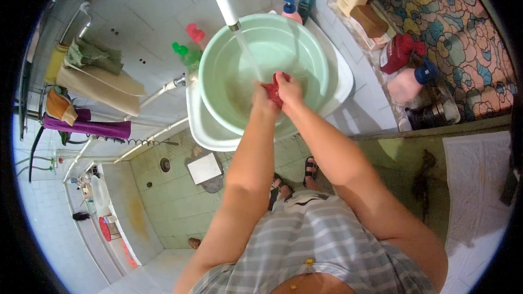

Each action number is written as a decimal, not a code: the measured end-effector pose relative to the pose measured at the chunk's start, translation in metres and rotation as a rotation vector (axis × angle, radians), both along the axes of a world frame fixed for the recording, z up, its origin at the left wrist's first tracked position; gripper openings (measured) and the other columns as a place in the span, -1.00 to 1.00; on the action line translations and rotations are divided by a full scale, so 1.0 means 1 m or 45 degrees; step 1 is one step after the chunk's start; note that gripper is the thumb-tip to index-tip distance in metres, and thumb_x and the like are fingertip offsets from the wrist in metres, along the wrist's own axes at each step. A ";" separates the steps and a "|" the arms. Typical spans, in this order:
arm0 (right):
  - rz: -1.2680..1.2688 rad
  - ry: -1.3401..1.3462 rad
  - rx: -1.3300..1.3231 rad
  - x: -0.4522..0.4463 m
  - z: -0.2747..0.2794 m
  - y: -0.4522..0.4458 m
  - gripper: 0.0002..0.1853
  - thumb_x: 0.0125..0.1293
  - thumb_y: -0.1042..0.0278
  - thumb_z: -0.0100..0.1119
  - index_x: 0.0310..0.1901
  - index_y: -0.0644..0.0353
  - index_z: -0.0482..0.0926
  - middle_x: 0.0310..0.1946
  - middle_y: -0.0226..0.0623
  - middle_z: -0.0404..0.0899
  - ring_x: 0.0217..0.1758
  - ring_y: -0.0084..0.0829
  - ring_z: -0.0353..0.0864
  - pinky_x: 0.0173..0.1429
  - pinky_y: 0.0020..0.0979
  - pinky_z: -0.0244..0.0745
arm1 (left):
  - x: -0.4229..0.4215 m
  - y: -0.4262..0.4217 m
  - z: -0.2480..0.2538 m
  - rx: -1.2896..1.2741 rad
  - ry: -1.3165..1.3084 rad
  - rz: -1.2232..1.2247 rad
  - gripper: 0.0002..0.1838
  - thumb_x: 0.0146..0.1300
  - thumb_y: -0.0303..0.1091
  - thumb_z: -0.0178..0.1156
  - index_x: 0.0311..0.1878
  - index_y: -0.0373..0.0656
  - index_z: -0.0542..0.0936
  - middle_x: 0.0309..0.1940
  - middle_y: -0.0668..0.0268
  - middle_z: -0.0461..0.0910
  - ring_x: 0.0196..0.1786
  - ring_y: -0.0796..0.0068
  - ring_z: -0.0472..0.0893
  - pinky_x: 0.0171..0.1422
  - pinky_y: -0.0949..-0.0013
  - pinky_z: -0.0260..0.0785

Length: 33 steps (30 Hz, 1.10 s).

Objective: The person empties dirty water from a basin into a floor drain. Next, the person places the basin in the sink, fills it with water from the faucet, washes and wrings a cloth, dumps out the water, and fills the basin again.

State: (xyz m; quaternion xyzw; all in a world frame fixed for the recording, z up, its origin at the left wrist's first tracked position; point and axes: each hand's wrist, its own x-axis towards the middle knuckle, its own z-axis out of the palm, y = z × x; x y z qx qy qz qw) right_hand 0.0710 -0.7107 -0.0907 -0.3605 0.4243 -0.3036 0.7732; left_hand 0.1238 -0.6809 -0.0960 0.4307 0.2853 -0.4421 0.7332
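1. From my remote seat, I have both bare hands in the head view, close together inside a light green basin (218,71).
2. My left hand (263,98) is closed on one side of a small red item (274,91); its fingertips are hard to make out from here.
3. My right hand (290,90) grips the same item from the other side, its fingers folded narrowly over the upper part.
4. The red item sits between the two hands, above the lower middle of the basin. It looks soft and bunched, but I cannot tell exactly what it is.
5. A white faucet (223,4) reaches over the basin's far rim, and a stream of water (248,53) falls from it close beside my left hand.
6. I see cloudy water in the basin, which rests on a white sink (204,135).
7. Behind the basin on the left stand a green pump bottle (189,57) and a pink pump bottle (196,36); beyond the far rim is a teal bottle (306,4).
8. On the ledge to my right, I see a red bottle (394,55) near a brown block (370,20).
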 end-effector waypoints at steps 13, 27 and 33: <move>0.378 -0.194 0.244 -0.001 0.010 0.008 -0.76 0.23 0.17 -0.01 -0.20 0.16 0.43 -0.24 -0.32 0.46 -0.19 -0.37 0.47 -0.09 -0.33 0.39 | 0.002 0.049 0.007 0.480 -1.372 -0.361 -0.43 0.21 0.07 -0.12 -0.13 -0.36 0.45 -0.22 -0.09 0.46 -0.23 0.11 0.48 -0.08 0.20 0.28; 0.662 -0.853 0.479 -0.005 0.069 -0.016 -0.70 0.20 0.38 -0.06 -0.05 0.30 0.36 -0.22 -0.18 0.48 -0.07 -0.25 0.44 0.12 -0.25 0.32 | 0.005 0.075 0.040 -0.553 -0.294 -0.739 -0.07 -0.01 0.48 -0.33 0.21 -0.14 0.16 0.06 0.10 0.31 0.05 0.24 0.39 0.00 0.30 0.30; 1.126 -0.572 0.143 -0.005 0.057 -0.056 -0.54 0.20 0.42 -0.08 0.16 0.20 0.19 -0.45 -0.31 0.50 -0.29 -0.46 0.51 0.13 -0.27 0.32 | -0.025 0.049 0.072 -0.986 0.007 -0.514 -0.45 0.10 0.06 0.08 0.03 -0.13 0.30 -0.25 0.27 0.41 -0.42 0.52 0.42 -0.44 0.58 0.30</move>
